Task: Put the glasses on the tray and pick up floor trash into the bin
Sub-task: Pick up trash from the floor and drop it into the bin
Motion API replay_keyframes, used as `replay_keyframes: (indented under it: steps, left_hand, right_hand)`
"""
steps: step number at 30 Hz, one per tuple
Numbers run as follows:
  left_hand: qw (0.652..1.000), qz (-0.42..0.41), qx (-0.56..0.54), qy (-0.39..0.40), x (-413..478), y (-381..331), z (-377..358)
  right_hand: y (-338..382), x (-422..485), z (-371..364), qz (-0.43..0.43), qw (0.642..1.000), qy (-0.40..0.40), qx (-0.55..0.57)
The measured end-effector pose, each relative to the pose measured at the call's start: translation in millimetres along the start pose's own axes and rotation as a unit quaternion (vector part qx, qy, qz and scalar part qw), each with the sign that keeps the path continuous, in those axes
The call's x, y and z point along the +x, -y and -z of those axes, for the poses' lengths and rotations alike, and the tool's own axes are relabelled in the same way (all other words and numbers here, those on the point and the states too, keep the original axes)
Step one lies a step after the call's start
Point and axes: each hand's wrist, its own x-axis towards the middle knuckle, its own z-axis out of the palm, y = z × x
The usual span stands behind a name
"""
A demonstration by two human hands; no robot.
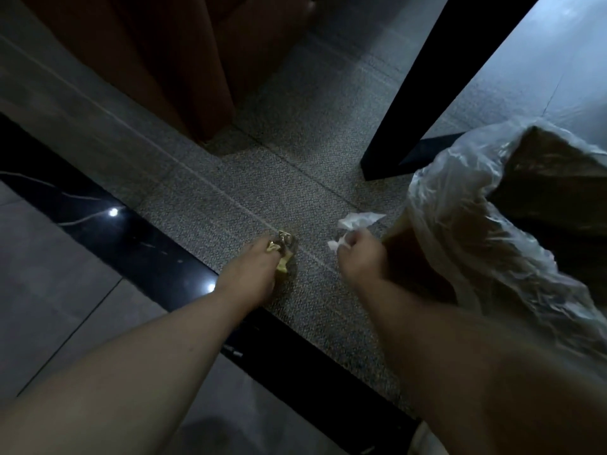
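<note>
Low over the grey carpet [210,205], my left hand [253,274] is closed around a crumpled gold wrapper [281,249] that touches the floor. My right hand [359,257] grips a crumpled white tissue [338,245]. A second piece of white tissue [359,221] lies on the carpet just beyond that hand. The bin [542,198], lined with a clear plastic bag [460,224], stands right next to my right hand. No glasses or tray are in sight.
A black table leg [410,110] stands on the carpet behind the bin. A brown piece of furniture [157,60] fills the upper left. A glossy black floor strip [98,218] and grey tiles [49,290] border the carpet on the left.
</note>
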Motion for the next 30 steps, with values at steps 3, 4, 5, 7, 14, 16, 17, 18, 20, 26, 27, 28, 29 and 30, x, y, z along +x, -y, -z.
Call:
replay_keyframes:
  steps: [3,4,5,7,14,16,17,18,20,26,27,28,29,30]
  left_hand:
    - [0.999,-0.006,-0.023,-0.022,-16,9,10]
    - [0.999,-0.013,-0.031,-0.031,-22,10,15]
    - [0.998,-0.019,-0.038,-0.039,-28,10,20]
    - [0.997,-0.026,-0.039,-0.059,-39,9,31]
    - [0.989,-0.038,-0.068,-0.128,-48,0,87]
    - [0.984,-0.044,-0.092,-0.148,-53,-6,112]
    - [0.981,-0.05,-0.101,-0.158,-55,-10,125]
    - [0.979,-0.06,-0.103,-0.167,-57,-16,139]
    - [0.974,-0.08,-0.107,-0.184,-60,-30,168]
    - [0.948,-0.2,-0.121,-0.217,-62,-112,233]
    - [0.944,-0.215,-0.125,-0.215,-59,-129,237]
    - [0.94,-0.232,-0.129,-0.213,-56,-146,239]
    - [0.937,-0.247,-0.132,-0.208,-51,-163,239]
    - [0.935,-0.263,-0.131,-0.201,-47,-178,237]
  right_hand:
    - [9,28,2,0.024,0.999,0.028,-0.038]
    - [9,37,1,0.021,0.996,0.044,-0.076]
    - [8,43,2,0.012,0.99,0.061,-0.131]
    - [8,45,7,0.006,0.967,0.069,-0.244]
    - [58,-16,29,0.157,0.89,0.235,-0.359]
    - [97,-51,52,0.215,0.847,0.294,-0.387]
    - [115,-68,67,0.255,0.827,0.302,-0.4]
    - [129,-84,84,0.301,0.802,0.298,-0.42]
    - [142,-110,122,0.375,0.781,0.257,-0.429]
    - [96,-128,283,0.337,0.911,0.011,-0.236]
    - [77,-123,302,0.306,0.922,-0.035,-0.236]
    - [59,-117,315,0.262,0.935,-0.063,-0.232]
    - [43,-112,323,0.216,0.945,-0.074,-0.235]
    - [29,-106,325,0.172,0.952,-0.067,-0.243]
